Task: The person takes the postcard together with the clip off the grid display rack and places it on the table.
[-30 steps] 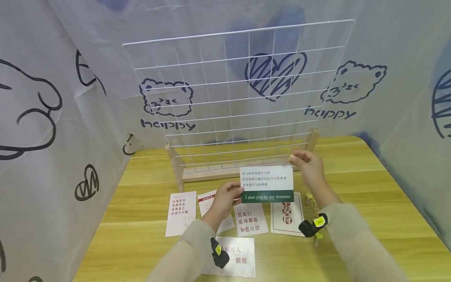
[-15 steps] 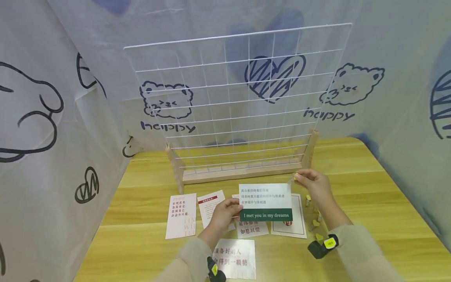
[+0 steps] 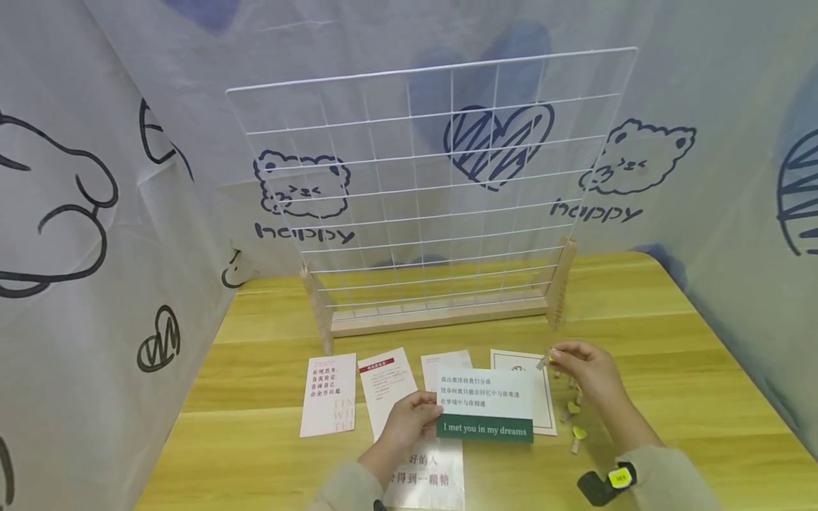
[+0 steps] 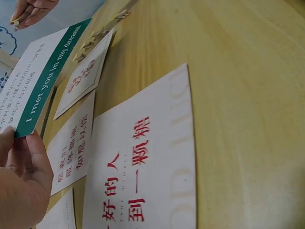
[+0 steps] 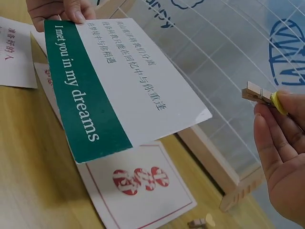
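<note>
My left hand (image 3: 409, 420) pinches a white and green postcard (image 3: 484, 404) by its left edge, thumb on the front. The card is held above other cards on the table, its printed side facing up toward me. Between thumb and fingers of my right hand (image 3: 584, 369) is a small wooden clothespin (image 5: 259, 94) with a yellow heart on it. In the right wrist view the clothespin points toward the postcard and stands apart from it. A white wire grid (image 3: 422, 177) in a wooden base (image 3: 441, 317) stands behind both hands.
Several printed cards lie on the wooden table (image 3: 677, 369), among them one with a red stripe (image 3: 383, 383), a pink one (image 3: 329, 394) and a red-bordered one (image 5: 138, 179). More heart clothespins (image 3: 577, 438) lie at the right. Patterned cloth (image 3: 192, 85) surrounds the table.
Both hands have come down and toward me, away from the grid's base. The postcard has moved lower with the left hand, and the clothespin has moved slightly right and down with the right hand.
</note>
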`<state>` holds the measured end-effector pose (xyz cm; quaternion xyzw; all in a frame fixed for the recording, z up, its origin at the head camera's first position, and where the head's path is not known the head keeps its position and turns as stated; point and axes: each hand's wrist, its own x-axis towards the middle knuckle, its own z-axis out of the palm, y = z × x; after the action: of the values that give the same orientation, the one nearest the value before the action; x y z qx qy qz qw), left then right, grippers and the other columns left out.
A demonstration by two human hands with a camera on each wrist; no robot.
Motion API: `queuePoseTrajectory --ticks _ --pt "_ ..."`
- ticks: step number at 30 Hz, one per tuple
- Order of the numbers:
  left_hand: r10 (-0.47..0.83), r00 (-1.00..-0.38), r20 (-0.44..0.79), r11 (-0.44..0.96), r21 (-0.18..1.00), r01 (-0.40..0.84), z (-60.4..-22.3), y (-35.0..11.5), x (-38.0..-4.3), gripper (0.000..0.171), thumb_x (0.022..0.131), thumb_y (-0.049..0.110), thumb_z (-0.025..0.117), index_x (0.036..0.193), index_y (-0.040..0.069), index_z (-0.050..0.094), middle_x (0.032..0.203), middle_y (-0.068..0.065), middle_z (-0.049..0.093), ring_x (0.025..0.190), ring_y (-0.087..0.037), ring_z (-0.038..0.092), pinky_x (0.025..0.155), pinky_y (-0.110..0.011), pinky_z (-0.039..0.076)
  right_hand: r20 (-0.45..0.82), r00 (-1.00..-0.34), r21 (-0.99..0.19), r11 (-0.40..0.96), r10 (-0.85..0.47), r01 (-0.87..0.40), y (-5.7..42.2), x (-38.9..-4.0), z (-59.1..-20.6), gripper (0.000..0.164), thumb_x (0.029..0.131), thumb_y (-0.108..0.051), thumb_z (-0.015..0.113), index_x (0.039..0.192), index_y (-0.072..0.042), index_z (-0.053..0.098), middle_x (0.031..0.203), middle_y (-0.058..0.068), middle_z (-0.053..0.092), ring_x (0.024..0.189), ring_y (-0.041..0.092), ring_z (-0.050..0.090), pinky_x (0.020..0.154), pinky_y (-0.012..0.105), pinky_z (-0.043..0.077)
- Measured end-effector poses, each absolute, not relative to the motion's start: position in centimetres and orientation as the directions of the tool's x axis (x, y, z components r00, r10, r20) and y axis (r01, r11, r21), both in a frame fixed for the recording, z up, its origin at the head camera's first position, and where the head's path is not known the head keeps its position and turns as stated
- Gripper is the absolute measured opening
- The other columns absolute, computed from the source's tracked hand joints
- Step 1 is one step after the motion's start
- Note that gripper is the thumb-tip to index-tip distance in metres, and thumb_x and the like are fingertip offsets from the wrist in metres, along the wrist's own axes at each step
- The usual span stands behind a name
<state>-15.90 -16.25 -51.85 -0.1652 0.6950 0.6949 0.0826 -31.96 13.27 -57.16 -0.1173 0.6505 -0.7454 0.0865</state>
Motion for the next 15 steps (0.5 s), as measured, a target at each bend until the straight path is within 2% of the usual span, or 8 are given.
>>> queuePoseTrajectory --ticks 4,11,15 --pt "-0.114 -0.930 -0.349 -0.029 0.937 -0.348 -52.3 -15.9 -15.5 0.026 0.078 0.012 0.059 0.102 0.003 0.055 0.083 -0.004 0.062 0.071 -0.015 0.060 0.064 -0.028 0.049 0.026 -0.969 -0.992 -0.128 -0.244 0.006 14.1 -31.7 -58.8 0.028 0.077 -0.011 0.064 0.097 0.006 0.054 0.093 0.011 0.058 0.080 0.020 0.060 0.072 0.031 0.048" --pt "-0.069 -0.918 -0.391 -0.032 0.920 -0.390 -52.7 -15.4 -14.8 0.029 0.078 0.015 0.058 0.104 0.004 0.054 0.081 -0.001 0.063 0.073 -0.015 0.060 0.067 -0.026 0.049 -0.044 -0.971 -0.984 -0.158 -0.236 0.083 14.9 -29.0 -58.0 0.017 0.076 -0.008 0.065 0.090 0.000 0.061 0.086 0.006 0.061 0.076 0.018 0.061 0.071 0.031 0.049" --pt "-0.057 -0.914 -0.401 -0.018 0.916 -0.401 -53.1 -15.1 -14.4 0.028 0.077 0.014 0.059 0.103 0.003 0.053 0.081 -0.002 0.063 0.073 -0.016 0.061 0.067 -0.026 0.049 -0.031 -0.959 -0.979 -0.185 -0.282 0.086 15.8 -27.8 -57.8 0.013 0.078 -0.009 0.063 0.090 -0.004 0.062 0.085 0.004 0.062 0.077 0.016 0.061 0.071 0.029 0.048"
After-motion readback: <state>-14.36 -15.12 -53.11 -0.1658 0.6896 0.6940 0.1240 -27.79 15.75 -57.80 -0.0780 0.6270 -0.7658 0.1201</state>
